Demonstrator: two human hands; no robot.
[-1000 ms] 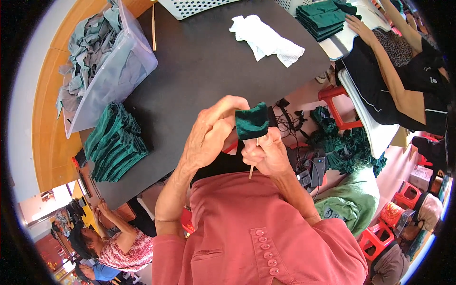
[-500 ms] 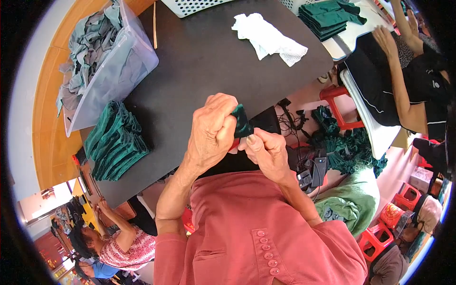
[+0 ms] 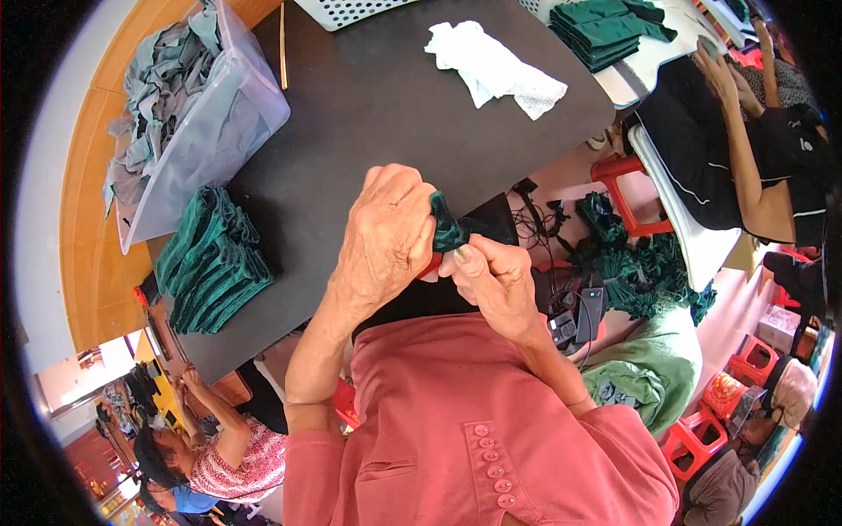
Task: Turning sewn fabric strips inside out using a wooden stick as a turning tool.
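A small dark green velvet cloth (image 3: 447,225) is held between my two hands above the near edge of the table. My left hand (image 3: 384,230) is closed like a fist round one side of it, its back toward me. With thumb and fingers pinched together, my right hand (image 3: 493,279) grips the lower right of the cloth. The cloth bows and creases between them. Something small and red (image 3: 431,266) shows just below, mostly hidden by my fingers. A stack of folded green velvet pieces (image 3: 210,263) lies on the table to my left.
The dark table (image 3: 351,114) carries a white cloth (image 3: 504,72) and a clear bin (image 3: 237,114) of grey fabric. Cables (image 3: 539,219) and a green fabric heap (image 3: 645,272) lie at my right. Co-workers sit on both sides. A red stool (image 3: 627,197) stands right.
The green cloth has gone from fairly flat to bowed and creased. My left hand has turned and shifted slightly up; my right hand is almost still. The right-hand co-worker's hands have moved.
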